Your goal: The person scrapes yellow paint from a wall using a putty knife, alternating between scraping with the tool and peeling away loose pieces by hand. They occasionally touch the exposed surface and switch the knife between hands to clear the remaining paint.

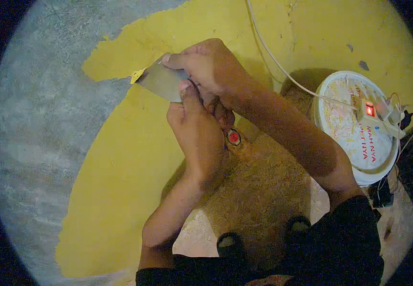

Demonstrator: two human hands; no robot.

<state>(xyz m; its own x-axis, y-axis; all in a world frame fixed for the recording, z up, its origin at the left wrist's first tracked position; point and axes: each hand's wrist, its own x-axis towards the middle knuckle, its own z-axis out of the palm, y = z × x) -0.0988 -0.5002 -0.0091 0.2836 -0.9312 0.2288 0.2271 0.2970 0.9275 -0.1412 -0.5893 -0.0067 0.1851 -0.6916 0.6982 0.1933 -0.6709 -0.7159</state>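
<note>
Both of my hands are on a scraper with a wide metal blade (161, 82). My right hand (206, 64) grips the upper side of the blade, its thumb lying on the metal. Below it, my left hand (194, 128) is closed with its thumb pressed against the lower part of the blade. A round end with a red centre (234, 137) shows past my fingers, roughly in line with the blade; the part between is hidden. The blade's far edge meets the ragged border of the yellow coating (120, 59), where a small flake (137, 75) lifts up.
Bare grey surface (30, 105) lies on the left. At the right stands a white bucket (335, 119) with debris and red lettering on top. A power strip (369, 109) with a lit red switch and a white cable (283, 69) rests there. My feet (229, 243) are below.
</note>
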